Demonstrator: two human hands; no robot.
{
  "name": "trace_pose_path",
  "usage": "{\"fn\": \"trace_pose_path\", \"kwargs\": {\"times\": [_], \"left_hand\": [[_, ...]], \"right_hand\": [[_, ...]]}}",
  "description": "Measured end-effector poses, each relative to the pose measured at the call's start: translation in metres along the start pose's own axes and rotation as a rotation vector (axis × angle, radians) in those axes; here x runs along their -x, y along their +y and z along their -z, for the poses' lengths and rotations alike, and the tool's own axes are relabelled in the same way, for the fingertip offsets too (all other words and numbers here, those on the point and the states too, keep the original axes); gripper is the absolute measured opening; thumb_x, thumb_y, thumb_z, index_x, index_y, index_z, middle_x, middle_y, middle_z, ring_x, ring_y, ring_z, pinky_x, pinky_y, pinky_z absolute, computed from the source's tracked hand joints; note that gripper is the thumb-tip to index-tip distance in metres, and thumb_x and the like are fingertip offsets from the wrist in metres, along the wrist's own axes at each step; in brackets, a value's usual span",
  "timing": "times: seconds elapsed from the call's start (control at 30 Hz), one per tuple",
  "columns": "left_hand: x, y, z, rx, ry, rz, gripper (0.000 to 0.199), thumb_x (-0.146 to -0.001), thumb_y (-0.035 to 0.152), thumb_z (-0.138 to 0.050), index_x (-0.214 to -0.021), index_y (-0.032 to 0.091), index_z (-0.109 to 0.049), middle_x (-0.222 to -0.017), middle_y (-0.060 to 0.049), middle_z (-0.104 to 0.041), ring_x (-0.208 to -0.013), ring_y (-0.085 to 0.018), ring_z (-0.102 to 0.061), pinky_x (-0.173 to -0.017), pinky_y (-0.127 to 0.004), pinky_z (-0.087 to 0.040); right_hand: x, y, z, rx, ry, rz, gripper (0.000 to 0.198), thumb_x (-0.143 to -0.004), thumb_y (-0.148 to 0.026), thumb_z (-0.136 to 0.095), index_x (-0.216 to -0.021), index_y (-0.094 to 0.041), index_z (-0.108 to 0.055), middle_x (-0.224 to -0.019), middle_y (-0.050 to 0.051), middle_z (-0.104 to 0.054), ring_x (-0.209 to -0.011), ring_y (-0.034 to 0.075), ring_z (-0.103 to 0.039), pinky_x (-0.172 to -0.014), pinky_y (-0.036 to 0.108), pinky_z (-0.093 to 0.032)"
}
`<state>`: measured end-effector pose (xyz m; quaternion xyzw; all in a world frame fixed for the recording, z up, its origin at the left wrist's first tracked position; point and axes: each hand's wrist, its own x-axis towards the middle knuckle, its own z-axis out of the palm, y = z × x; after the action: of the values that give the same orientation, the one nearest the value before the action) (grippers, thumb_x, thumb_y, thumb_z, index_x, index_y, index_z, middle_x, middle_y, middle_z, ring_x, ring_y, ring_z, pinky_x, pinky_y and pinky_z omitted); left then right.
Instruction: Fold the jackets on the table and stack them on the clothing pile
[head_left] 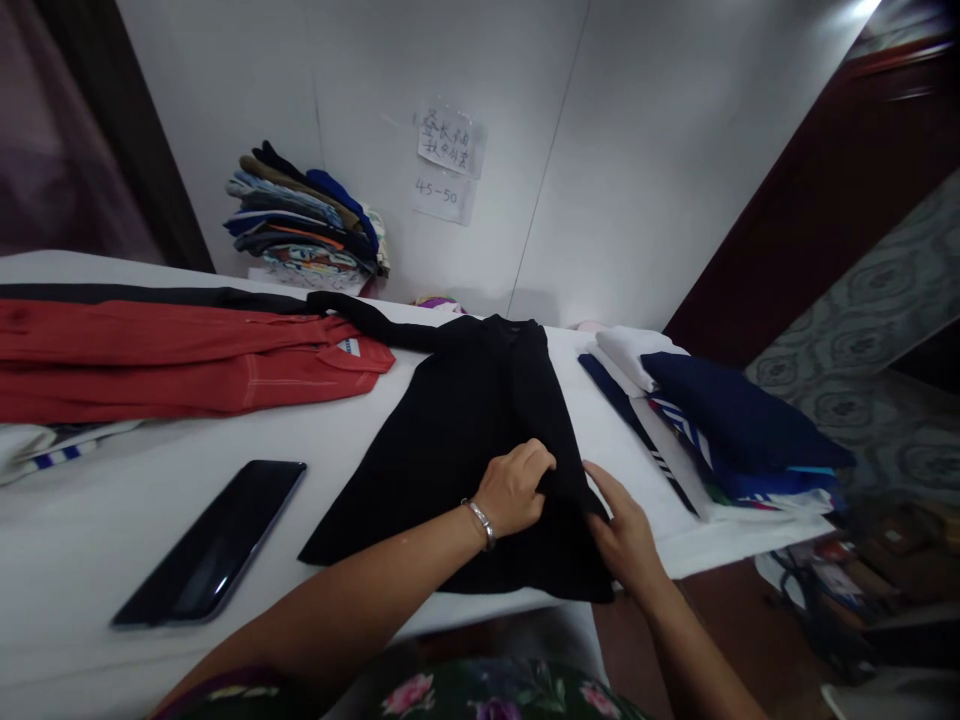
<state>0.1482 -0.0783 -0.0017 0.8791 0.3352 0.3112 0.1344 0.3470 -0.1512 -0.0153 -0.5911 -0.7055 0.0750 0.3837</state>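
A long-sleeved black coat (457, 420) lies spread on the white-covered table, collar at the far side. One sleeve stretches out to the left; the right side looks folded inward. My left hand (517, 488), with a silver bracelet (481, 524) at its wrist, rests on the coat's front, fingers curled closed on the black cloth. At the coat's lower right edge is my right hand (626, 535). Its thumb and fingers are around the edge of the cloth, and some fingertips are hidden against the dark fabric.
Red garments (187, 360) lie flat at left, with a black phone (214, 545) in front of them. Folded clothes (742, 410) are stacked at right. Another clothing pile (304, 215) stands against the wall, near paper signs (446, 160). The table's front edge (675, 565) is close to me.
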Motion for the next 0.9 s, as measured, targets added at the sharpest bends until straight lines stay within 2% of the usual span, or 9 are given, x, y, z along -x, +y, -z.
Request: {"fn": "trace_pose_path", "kwargs": {"times": [0.17,0.27,0.33,0.43,0.5,0.57,0.73,0.8,0.9], "left_hand": [[0.015,0.006,0.002,-0.202,-0.228,0.097,0.033,-0.071,0.004,-0.045,-0.098,0.021,-0.052,-0.108,-0.007,-0.053,-0.09,-0.02,-0.058,-0.067,-0.031,-0.047],[0.023,0.005,-0.001,-0.26,-0.386,0.19,0.028,-0.072,0.006,-0.046,-0.096,0.019,-0.053,-0.104,-0.008,-0.054,-0.083,-0.022,-0.061,-0.065,-0.034,-0.047],[0.025,0.004,-0.001,-0.253,-0.406,0.209,0.025,-0.073,0.012,-0.048,-0.096,0.018,-0.053,-0.103,-0.009,-0.055,-0.083,-0.024,-0.062,-0.067,-0.036,-0.048],[0.027,0.004,0.0,-0.235,-0.381,0.194,0.025,-0.072,0.019,-0.05,-0.097,0.018,-0.054,-0.103,-0.009,-0.056,-0.087,-0.025,-0.062,-0.07,-0.038,-0.048],[0.027,0.003,0.0,-0.227,-0.37,0.187,0.028,-0.072,0.021,-0.05,-0.099,0.019,-0.054,-0.103,-0.008,-0.056,-0.087,-0.025,-0.062,-0.071,-0.038,-0.049],[0.028,0.004,0.0,-0.222,-0.362,0.184,0.03,-0.071,0.023,-0.051,-0.101,0.019,-0.054,-0.105,-0.009,-0.056,-0.087,-0.026,-0.062,-0.071,-0.039,-0.049],[0.03,0.007,0.004,-0.217,-0.378,0.198,0.03,-0.071,0.026,-0.052,-0.099,0.018,-0.056,-0.104,-0.009,-0.058,-0.087,-0.026,-0.062,-0.071,-0.038,-0.049],[0.033,0.008,0.01,-0.198,-0.404,0.205,0.028,-0.071,0.027,-0.052,-0.098,0.019,-0.057,-0.103,-0.009,-0.058,-0.084,-0.025,-0.062,-0.069,-0.037,-0.049],[0.035,0.003,0.026,-0.097,-0.453,0.203,0.029,-0.072,0.035,-0.055,-0.097,0.022,-0.061,-0.101,-0.005,-0.061,-0.081,-0.022,-0.063,-0.069,-0.034,-0.047]], "right_hand": [[0.011,0.01,-0.001,0.122,-0.187,0.065,0.067,-0.069,-0.002,-0.038,-0.129,-0.028,-0.053,-0.139,0.001,-0.048,-0.13,0.019,-0.042,-0.11,0.046,-0.035],[0.012,0.007,0.003,0.169,-0.408,0.102,0.066,-0.067,0.0,-0.039,-0.125,-0.025,-0.058,-0.139,0.003,-0.048,-0.135,0.022,-0.035,-0.11,0.049,-0.033],[0.008,-0.001,0.009,0.196,-0.549,0.08,0.061,-0.071,-0.004,-0.044,-0.127,-0.025,-0.057,-0.14,0.005,-0.046,-0.136,0.025,-0.032,-0.11,0.053,-0.029],[-0.008,-0.02,0.022,0.163,-0.645,0.102,0.054,-0.079,-0.02,-0.054,-0.132,-0.029,-0.051,-0.141,0.005,-0.045,-0.135,0.028,-0.033,-0.111,0.059,-0.017],[-0.027,-0.034,0.024,0.091,-0.615,0.158,0.049,-0.084,-0.03,-0.055,-0.132,-0.031,-0.049,-0.14,0.005,-0.047,-0.134,0.026,-0.036,-0.112,0.057,-0.015],[-0.052,-0.044,0.018,0.037,-0.5,0.208,0.046,-0.087,-0.036,-0.052,-0.132,-0.03,-0.049,-0.141,0.005,-0.046,-0.133,0.023,-0.037,-0.112,0.053,-0.019],[-0.118,-0.039,-0.034,0.098,-0.227,0.218,0.052,-0.089,-0.047,-0.045,-0.136,-0.025,-0.044,-0.149,0.007,-0.032,-0.139,0.024,-0.024,-0.112,0.051,-0.021],[-0.133,-0.024,-0.062,0.204,-0.236,0.139,0.058,-0.089,-0.051,-0.043,-0.139,-0.021,-0.04,-0.151,0.011,-0.027,-0.141,0.027,-0.018,-0.111,0.054,-0.017],[-0.135,0.003,-0.098,0.324,-0.367,0.034,0.063,-0.089,-0.055,-0.04,-0.14,-0.017,-0.037,-0.15,0.015,-0.028,-0.14,0.03,-0.02,-0.109,0.058,-0.016]]}}
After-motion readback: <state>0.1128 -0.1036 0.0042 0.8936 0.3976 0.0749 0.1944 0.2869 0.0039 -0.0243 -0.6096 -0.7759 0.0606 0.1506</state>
